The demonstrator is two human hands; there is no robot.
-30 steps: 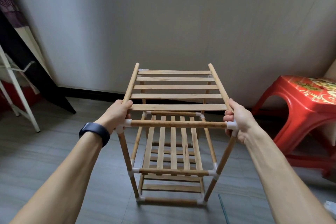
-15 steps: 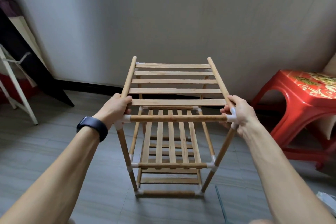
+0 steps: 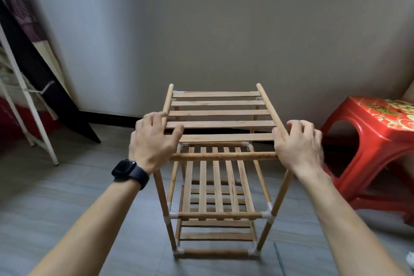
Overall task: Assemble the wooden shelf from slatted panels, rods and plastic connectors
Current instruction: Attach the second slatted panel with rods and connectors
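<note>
The wooden shelf [image 3: 215, 186] stands upright on the grey floor, three tiers joined by rods and white plastic connectors [image 3: 267, 215]. Its top slatted panel [image 3: 217, 112] lies between two long side rods. My left hand [image 3: 154, 141], smartwatch on its wrist, rests flat over the front left top corner, fingers across the left rod and thumb on a slat. Covering the front right corner in the same way, my right hand [image 3: 298, 143] has its fingers spread over the right rod. The front top rod [image 3: 224, 156] runs between both hands. The two top front connectors are hidden under my palms.
A red plastic stool [image 3: 380, 141] stands close to the shelf's right side. A white metal rack [image 3: 29, 101] and a dark leaning board [image 3: 33, 69] are at the left. The wall is just behind the shelf. A thin blue-green stick [image 3: 279, 257] lies on the floor.
Both hands have let go of their curled grip at the front top corners and now lie flat on top of them, fingers spread further along the side rods.
</note>
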